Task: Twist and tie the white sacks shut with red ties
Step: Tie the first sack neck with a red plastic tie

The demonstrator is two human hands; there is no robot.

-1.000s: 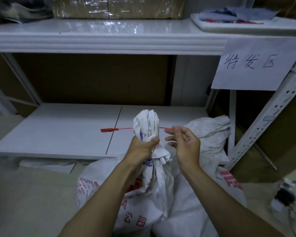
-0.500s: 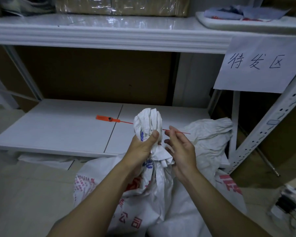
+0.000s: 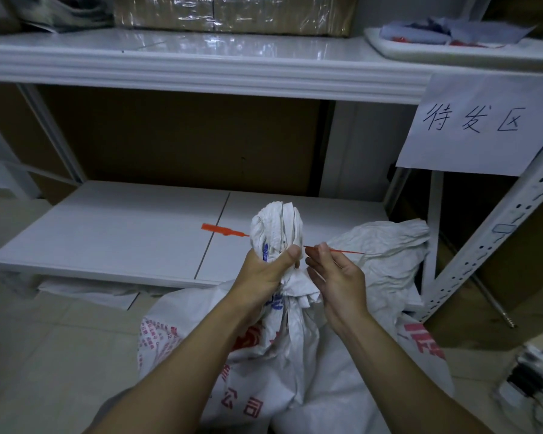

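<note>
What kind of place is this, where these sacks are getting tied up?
Probably a warehouse or shipping storeroom: white slotted-metal shelving, a handwritten paper sign reading 待发区 (awaiting-dispatch area), plastic-wrapped cartons stored up top, and printed white sacks being closed.

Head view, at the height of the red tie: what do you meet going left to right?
Red tie's tag end → twisted sack neck → right hand → second sack's crumpled top → perforated shelf post.
</note>
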